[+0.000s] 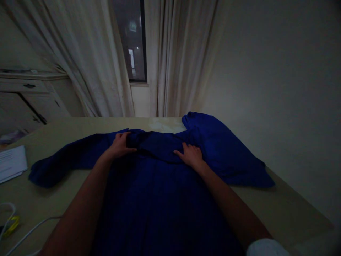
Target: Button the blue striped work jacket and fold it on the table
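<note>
Blue garment [157,199]: I am seeing it lying spread on the beige table [39,202], a dark fold gathered across its far end.
Left hand [119,146]: I am seeing it curling over that fold, fingers clenching the cloth.
Right hand [190,155]: I am seeing it lying open on the fold, fingers spread, pressing rather than grasping.
Sleeves: one is stretching toward the papers [12,163], and the other [223,149] is lying bunched toward the wall.
Handling: I am judging the pinch and flat palm as working well, holding the fold snug without dragging the cloth.
Nearby: a white cable [29,231] is lying at the table's corner.
</note>
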Tool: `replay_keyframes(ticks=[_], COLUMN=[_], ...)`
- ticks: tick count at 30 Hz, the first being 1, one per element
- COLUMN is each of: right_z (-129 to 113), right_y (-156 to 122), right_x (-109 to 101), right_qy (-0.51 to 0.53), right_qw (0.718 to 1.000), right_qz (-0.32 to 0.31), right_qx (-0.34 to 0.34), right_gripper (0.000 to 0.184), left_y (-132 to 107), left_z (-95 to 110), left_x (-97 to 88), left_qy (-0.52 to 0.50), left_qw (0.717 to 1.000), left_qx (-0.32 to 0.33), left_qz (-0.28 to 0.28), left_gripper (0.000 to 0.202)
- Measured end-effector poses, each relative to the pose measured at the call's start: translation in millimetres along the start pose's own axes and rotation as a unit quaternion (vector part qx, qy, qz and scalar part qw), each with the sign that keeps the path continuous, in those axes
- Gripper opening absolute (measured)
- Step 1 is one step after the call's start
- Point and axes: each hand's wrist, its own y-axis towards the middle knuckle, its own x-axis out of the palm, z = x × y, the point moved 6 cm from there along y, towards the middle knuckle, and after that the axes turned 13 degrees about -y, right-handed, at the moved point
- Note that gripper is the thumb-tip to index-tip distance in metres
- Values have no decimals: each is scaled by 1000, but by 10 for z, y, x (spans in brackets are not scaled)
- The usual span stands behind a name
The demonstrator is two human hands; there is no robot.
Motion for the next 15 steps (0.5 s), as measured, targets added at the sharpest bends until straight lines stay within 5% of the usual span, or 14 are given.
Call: replay_keyframes(ticks=[3, 7, 9, 12, 15], right_z=[116, 128, 27, -243, -310], right_y=[21, -29, -64, -106, -91], right_x=[-57, -111, -131, -96, 23], right_qy=[10, -12, -31, -32, -45], right_qw=[1000, 998, 999, 996, 995], right_qz=[-27, -49, -4, 49, -6], right_qx=[4, 31, 30, -64, -85], right_gripper=[75, 69, 64, 60, 54], left_y=[61, 60, -10, -243, -487], left_z=[-182, -405, -376, -319, -422], left_x=[-86, -173, -385, -790, -1021], left_qy=[-75, -44, 21, 121, 167], left_qw=[993, 985, 982, 947, 905], left_qx=[-47, -148, -132, -130, -185], left_qz=[84, 83, 133, 268, 344], left_gripper=[75, 68, 63, 56, 62])
